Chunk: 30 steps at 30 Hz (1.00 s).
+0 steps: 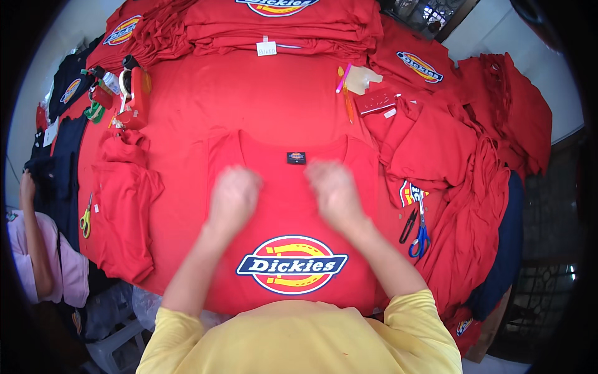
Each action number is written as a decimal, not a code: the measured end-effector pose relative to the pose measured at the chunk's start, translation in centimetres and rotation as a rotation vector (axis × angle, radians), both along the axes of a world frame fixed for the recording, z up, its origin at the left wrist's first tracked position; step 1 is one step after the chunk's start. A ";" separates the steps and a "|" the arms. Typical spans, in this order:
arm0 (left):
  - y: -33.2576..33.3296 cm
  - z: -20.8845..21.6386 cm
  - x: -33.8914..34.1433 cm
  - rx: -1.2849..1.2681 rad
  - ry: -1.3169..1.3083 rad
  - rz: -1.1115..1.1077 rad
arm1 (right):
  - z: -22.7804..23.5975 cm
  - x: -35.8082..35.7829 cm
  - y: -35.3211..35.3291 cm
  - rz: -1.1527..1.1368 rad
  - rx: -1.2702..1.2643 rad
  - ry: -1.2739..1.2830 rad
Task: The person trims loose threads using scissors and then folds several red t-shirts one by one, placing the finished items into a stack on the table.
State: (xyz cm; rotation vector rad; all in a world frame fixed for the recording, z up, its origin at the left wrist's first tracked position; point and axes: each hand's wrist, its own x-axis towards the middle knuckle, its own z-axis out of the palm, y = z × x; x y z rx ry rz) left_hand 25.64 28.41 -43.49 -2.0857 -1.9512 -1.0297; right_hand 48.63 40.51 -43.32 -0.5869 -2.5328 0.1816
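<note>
Red cloth (243, 93) is covering the work surface in the middle of the frame, and folded red garments (286, 31) are lying in piles along its top. We are working from the lower edge in a yellow top (299, 336), with a red shirt (280, 215) lying flat before us at the centre, its printed oval emblem (291, 266) facing up close to our chest and its dark neck label (296, 158) showing at the far end. We are holding our left hand (235, 193) over the shirt's left side and our right hand (334, 192) over its right side, near the label. Both are showing blurred, the fingers seeming partly curled; the blur is preventing us from telling whether either is gripping the fabric.

At the upper left, a red tape dispenser (138, 93) is standing; below it, yellow-handled scissors (87, 212) are lying near a crumpled red garment (124, 212). Right of centre, blue-handled scissors (423, 227) are lying just beside black snips (407, 232). At the left edge, a person in a pink top (68, 268) is touching dark cloth (59, 171).
</note>
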 end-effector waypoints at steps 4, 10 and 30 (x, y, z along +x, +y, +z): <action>-5.0 -1.6 5.6 -0.294 0.039 -0.101 | -0.7 1.4 -7.6 0.227 -0.150 -0.376; -4.8 -1.7 2.0 -0.356 0.094 0.013 | -0.2 6.6 -3.8 0.239 -0.196 -0.432; 6.7 -0.1 -8.8 -0.333 -0.291 0.257 | -0.6 0.7 10.7 -0.441 -0.163 -0.032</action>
